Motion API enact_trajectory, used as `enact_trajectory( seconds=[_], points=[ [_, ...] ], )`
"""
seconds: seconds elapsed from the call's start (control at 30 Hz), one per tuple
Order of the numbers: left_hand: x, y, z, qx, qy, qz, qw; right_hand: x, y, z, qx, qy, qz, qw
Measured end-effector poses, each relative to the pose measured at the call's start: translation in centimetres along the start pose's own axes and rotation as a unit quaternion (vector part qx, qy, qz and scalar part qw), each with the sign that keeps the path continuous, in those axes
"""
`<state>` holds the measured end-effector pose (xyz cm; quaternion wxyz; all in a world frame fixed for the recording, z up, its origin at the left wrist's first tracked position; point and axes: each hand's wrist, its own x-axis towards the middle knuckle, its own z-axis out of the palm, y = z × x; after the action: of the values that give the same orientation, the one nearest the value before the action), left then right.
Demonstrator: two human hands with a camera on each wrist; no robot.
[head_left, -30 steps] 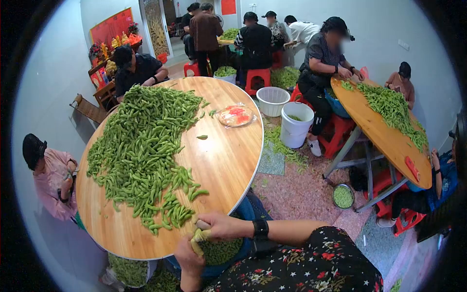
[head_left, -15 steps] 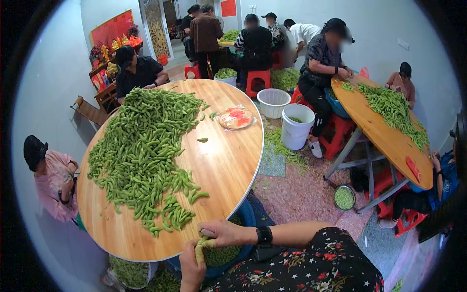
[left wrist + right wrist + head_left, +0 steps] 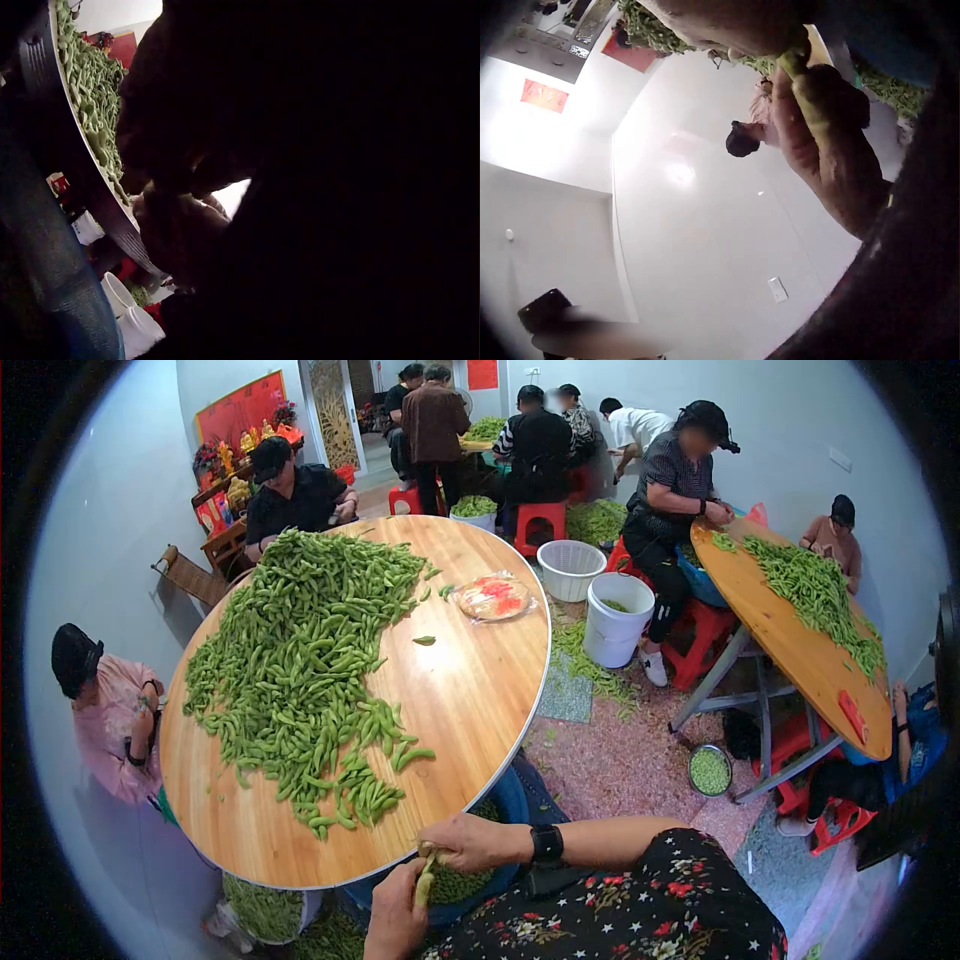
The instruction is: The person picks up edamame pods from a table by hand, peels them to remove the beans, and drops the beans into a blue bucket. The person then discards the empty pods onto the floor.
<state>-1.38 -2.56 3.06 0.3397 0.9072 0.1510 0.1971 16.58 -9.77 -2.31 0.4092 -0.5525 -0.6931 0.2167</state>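
Note:
Over the near table edge in the head view, the left hand [image 3: 397,915] and right hand [image 3: 470,843] meet fingertip to fingertip, pinching a small green pod [image 3: 789,63], seen in the right wrist view. A yellowish-green length [image 3: 424,887] lies along the left thumb; whether it is pod or thumb covering, I cannot tell. Below the hands stands a blue tub [image 3: 512,797] of green contents. A large heap of green pods [image 3: 300,650] covers the round table's [image 3: 470,690] left part. The left wrist view is mostly dark.
A wrapped round item [image 3: 493,598] lies on the table. White buckets [image 3: 617,635] stand on the floor beyond its right edge. Another tilted-looking table [image 3: 790,630] bears pods at the right. Several people sit or stand around, one at the far left [image 3: 110,710].
Both hands stay together above the tub; the left hand has turned slightly, and the yellowish-green length has shifted right. The person across the table has moved their arms.

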Motion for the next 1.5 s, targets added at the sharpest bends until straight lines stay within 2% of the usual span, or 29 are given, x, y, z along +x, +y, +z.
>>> enact_trajectory(
  seconds=[0.07, 0.1, 0.17, 0.23, 0.27, 0.3, 0.33, 0.37, 0.43, 0.5, 0.57, 0.63, 0.77, 0.83, 0.87, 0.93, 0.97, 1.0, 1.03, 1.07, 1.13, 1.17, 1.23, 1.27, 1.3, 1.37, 1.4, 1.43, 1.5],
  points=[
    [-0.4, -0.4, -0.3, 0.001, -0.016, -0.013, 1.000, 0.1, -1.0, -1.2, 0.114, -0.033, 0.039, 0.992],
    [-0.8, -0.6, -0.4, 0.002, -0.033, -0.029, 0.999, 0.0, -0.5, -1.4, 0.118, -0.038, 0.039, 0.991],
    [-0.8, -1.3, -0.6, -0.025, -0.037, -0.023, 0.999, -0.2, 0.5, -0.7, 0.082, -0.027, 0.033, 0.996],
    [-0.9, -1.8, -0.5, -0.027, -0.018, -0.039, 0.999, -0.1, -0.6, -0.7, 0.165, 0.025, 0.097, 0.981],
    [-1.0, -2.3, -0.4, -0.035, -0.012, -0.041, 0.998, -0.3, -1.4, -0.8, 0.294, 0.008, 0.185, 0.938],
    [-0.9, -2.6, -0.4, -0.088, -0.021, -0.090, 0.992, -0.2, -1.9, -1.0, 0.408, -0.011, 0.273, 0.871],
    [-0.8, -2.6, -0.4, -0.083, 0.003, -0.086, 0.993, -0.6, -1.9, -0.8, 0.437, -0.012, 0.264, 0.860],
    [-0.7, -2.4, -0.4, -0.106, 0.005, -0.114, 0.988, -0.9, -1.9, -0.8, 0.460, -0.007, 0.255, 0.850],
    [-0.8, -2.7, -0.2, -0.129, 0.013, -0.149, 0.980, -0.4, -2.9, -1.4, 0.434, -0.045, 0.298, 0.849],
    [-0.9, -3.3, 0.3, -0.128, 0.050, -0.106, 0.985, -0.4, -2.9, -1.0, 0.458, -0.057, 0.318, 0.828],
    [-1.0, -3.1, 0.6, -0.133, 0.051, -0.124, 0.982, -0.1, -3.8, -1.1, 0.460, -0.044, 0.349, 0.815],
    [-1.1, -3.5, 1.4, -0.045, 0.089, -0.044, 0.994, -0.3, -3.3, -0.3, 0.488, -0.027, 0.351, 0.799],
    [-1.1, -3.7, 2.1, 0.018, 0.105, 0.012, 0.994, -0.4, -3.1, 0.3, 0.569, 0.002, 0.332, 0.753],
    [-0.9, -3.3, 1.5, 0.090, 0.050, 0.054, 0.993, -0.4, -2.8, 0.8, 0.577, 0.004, 0.326, 0.749],
    [-0.8, -3.0, 1.1, 0.089, 0.049, 0.053, 0.993, -0.4, -2.6, 0.9, 0.584, 0.006, 0.320, 0.746],
    [-0.2, -2.4, 0.2, 0.145, -0.024, 0.118, 0.982, -0.4, -2.8, 0.7, 0.581, -0.004, 0.318, 0.749],
    [0.0, -2.5, 0.1, 0.145, -0.024, 0.119, 0.982, -0.4, -2.8, 0.6, 0.578, -0.014, 0.315, 0.752],
    [0.3, -2.7, 0.0, 0.159, -0.044, 0.164, 0.973, -0.4, -2.7, 0.4, 0.578, -0.014, 0.315, 0.753],
    [0.5, -2.9, -0.2, 0.172, -0.065, 0.209, 0.960, -0.3, -2.5, 0.2, 0.557, -0.034, 0.318, 0.766],
    [0.7, -2.9, -0.5, 0.171, -0.066, 0.209, 0.961, -0.4, -2.5, 0.2, 0.536, -0.055, 0.321, 0.779],
    [1.1, -2.8, -1.2, 0.169, -0.118, 0.197, 0.959, -0.2, -2.9, -0.1, 0.518, -0.054, 0.320, 0.791],
    [1.2, -2.8, -1.2, 0.169, -0.118, 0.197, 0.959, 0.0, -3.2, -0.4, 0.500, -0.055, 0.317, 0.804],
    [1.3, -3.3, -1.1, -0.005, -0.097, 0.076, 0.992, 0.1, -3.6, -1.3, 0.494, -0.056, 0.306, 0.812],
    [1.1, -3.6, -0.8, -0.077, -0.118, 0.006, 0.990, 0.0, -3.7, -1.4, 0.490, -0.056, 0.294, 0.819],
    [0.9, -3.7, -0.4, -0.073, -0.116, 0.005, 0.990, 0.0, -3.6, -1.4, 0.491, -0.058, 0.291, 0.819],
    [0.3, -3.5, 0.3, -0.226, -0.103, -0.099, 0.964, -0.2, -3.5, -1.4, 0.464, -0.054, 0.278, 0.839],
    [0.0, -3.4, 0.4, -0.252, -0.109, -0.138, 0.952, -0.3, -3.3, -1.2, 0.452, -0.049, 0.291, 0.842],
    [-0.1, -3.1, 0.5, -0.251, -0.109, -0.138, 0.952, -0.3, -3.4, -1.2, 0.453, -0.049, 0.290, 0.842],
    [0.0, -2.4, 0.8, -0.153, -0.006, -0.067, 0.986, -0.1, -3.8, -1.2, 0.464, -0.040, 0.293, 0.835]
  ],
)
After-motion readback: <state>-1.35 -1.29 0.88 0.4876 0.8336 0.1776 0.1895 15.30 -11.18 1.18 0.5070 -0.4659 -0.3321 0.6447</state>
